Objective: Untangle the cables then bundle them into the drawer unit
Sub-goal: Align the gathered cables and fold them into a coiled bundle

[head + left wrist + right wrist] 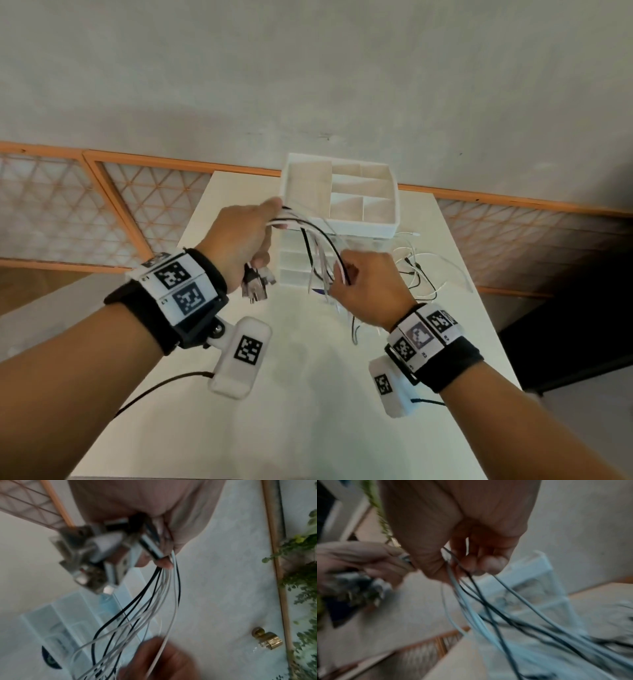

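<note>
So both hands are up over the table (308, 394), just in front of the drawer unit (339, 195). Left hand (239, 240) has its fingers (164, 562) curled tight round the plug ends (96, 561), probably to keep them lined up as 1 bunch. Right hand (370, 287) pinches the cables (322, 253) lower down, fingers (488, 565) closed on the black and white strands, looks like it's combing the snags out. Loose tails (421, 270) trail on the table right of the unit, so nothing's bundled or in a drawer yet
</note>
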